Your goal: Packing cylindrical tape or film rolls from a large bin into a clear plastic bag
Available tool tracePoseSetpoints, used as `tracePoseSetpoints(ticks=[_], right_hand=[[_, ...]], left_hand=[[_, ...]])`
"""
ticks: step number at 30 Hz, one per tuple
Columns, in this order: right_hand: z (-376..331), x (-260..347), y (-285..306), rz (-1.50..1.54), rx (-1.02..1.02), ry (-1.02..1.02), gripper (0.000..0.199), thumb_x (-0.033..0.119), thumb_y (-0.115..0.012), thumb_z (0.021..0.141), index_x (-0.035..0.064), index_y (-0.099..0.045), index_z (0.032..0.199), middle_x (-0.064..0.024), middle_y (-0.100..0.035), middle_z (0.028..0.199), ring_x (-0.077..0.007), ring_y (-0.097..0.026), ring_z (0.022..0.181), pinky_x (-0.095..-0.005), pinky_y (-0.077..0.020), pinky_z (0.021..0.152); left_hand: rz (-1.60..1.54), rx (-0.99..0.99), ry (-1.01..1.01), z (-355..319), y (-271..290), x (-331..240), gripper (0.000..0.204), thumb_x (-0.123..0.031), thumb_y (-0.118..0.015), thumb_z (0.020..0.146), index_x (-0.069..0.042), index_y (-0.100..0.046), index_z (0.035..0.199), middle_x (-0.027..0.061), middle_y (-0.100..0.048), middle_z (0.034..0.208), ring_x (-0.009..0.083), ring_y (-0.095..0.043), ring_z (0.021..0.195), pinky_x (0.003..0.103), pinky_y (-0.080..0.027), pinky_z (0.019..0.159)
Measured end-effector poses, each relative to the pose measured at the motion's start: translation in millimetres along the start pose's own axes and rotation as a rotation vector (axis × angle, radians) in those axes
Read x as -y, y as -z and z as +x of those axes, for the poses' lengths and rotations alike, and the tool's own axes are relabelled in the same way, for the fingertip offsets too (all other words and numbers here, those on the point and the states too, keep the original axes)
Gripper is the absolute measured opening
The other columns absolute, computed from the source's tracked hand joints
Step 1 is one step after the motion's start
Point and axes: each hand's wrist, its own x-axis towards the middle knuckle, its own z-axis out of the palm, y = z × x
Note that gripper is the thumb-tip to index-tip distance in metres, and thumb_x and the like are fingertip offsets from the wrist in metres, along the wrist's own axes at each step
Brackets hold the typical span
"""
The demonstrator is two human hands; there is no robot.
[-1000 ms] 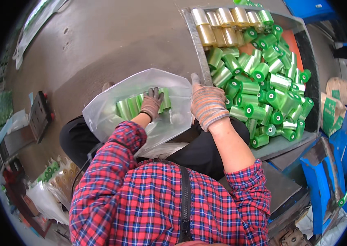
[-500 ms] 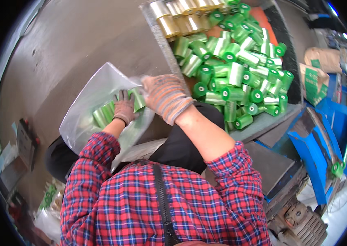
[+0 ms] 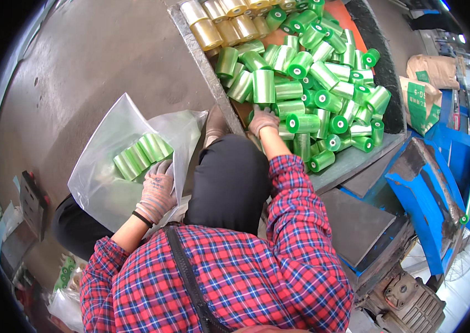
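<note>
A clear plastic bag (image 3: 93,166) lies open across my lap at the left, with several green film rolls (image 3: 143,155) side by side inside it. My left hand (image 3: 157,191), in a striped knit glove, is closed on the near right edge of the bag's mouth, close below those rolls. My right hand (image 3: 263,120), gloved too, is in the bin at the left of the green pile. Its fingers are closed at the lower end of an upright green roll (image 3: 263,87); the fingertips are partly hidden.
The bin (image 3: 201,58) has a raised grey rim and holds a loose heap of green rolls, with stacked amber rolls (image 3: 206,34) at its far left. To the right stand paper sacks (image 3: 420,102) and a blue metal frame (image 3: 418,205). My bent knee (image 3: 226,177) separates bag and bin.
My right hand has left the bag's edge and moved right into the bin, to a green roll. My left hand has drawn back from the rolls in the bag to its near edge.
</note>
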Motion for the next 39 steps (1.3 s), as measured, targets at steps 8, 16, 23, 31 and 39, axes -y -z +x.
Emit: tracePoseSetpoints(ticks=[8, 16, 23, 31, 39], right_hand=[[-14, -8, 1, 0.052, -0.075, 0.061, 0.029, 0.021, -0.050, 0.078, 0.0076, -0.062, 0.101, -0.0136, -0.057, 0.110, -0.0281, -0.055, 0.104, -0.0378, -0.0462, 0.084], [-2, 10, -23, -0.059, 0.012, -0.087, 0.051, 0.055, -0.063, 0.069, 0.0178, -0.063, 0.104, -0.0011, -0.055, 0.118, -0.0199, -0.049, 0.108, -0.0389, -0.0449, 0.075], [-2, 8, 1, -0.208, -0.007, 0.094, 0.026, 0.028, -0.062, 0.072, 0.0095, -0.069, 0.089, -0.0107, -0.064, 0.101, -0.0282, -0.060, 0.094, -0.0384, -0.0483, 0.070], [-135, -95, 58, 1.770, 0.004, 0.323, 0.064, 0.045, -0.063, 0.072, 0.0003, -0.049, 0.115, -0.0136, -0.055, 0.112, -0.0266, -0.056, 0.096, -0.0351, -0.0435, 0.086], [-235, 89, 193, 1.584, 0.429, 0.746, 0.049, 0.030, -0.054, 0.080, -0.0031, -0.047, 0.115, -0.0110, -0.058, 0.099, -0.0202, -0.059, 0.086, -0.0309, -0.0473, 0.076]], left_hand=[[0.138, 0.218, -0.183, -23, 12, -17, 0.035, -0.020, -0.059, 0.067, -0.003, -0.056, 0.098, 0.0124, -0.051, 0.110, 0.0282, -0.052, 0.099, 0.038, -0.043, 0.081], [-0.030, 0.017, -0.174, -41, -14, 7, 0.034, -0.029, -0.054, 0.077, -0.007, -0.052, 0.103, 0.0135, -0.055, 0.105, 0.0307, -0.053, 0.097, 0.042, -0.043, 0.082], [-0.045, 0.056, -0.185, -41, 3, 4, 0.028, -0.027, -0.052, 0.078, -0.007, -0.054, 0.097, 0.0147, -0.059, 0.097, 0.0317, -0.057, 0.092, 0.043, -0.045, 0.078], [0.210, -0.341, -0.066, -72, 51, 52, 0.050, -0.029, -0.060, 0.068, -0.018, -0.054, 0.117, 0.0179, -0.045, 0.125, 0.0323, -0.034, 0.123, 0.049, -0.035, 0.092], [-0.293, -0.057, 0.436, -83, 94, 192, 0.026, -0.025, -0.051, 0.077, -0.015, -0.064, 0.098, 0.0186, -0.051, 0.116, 0.0338, -0.046, 0.111, 0.039, -0.039, 0.091]])
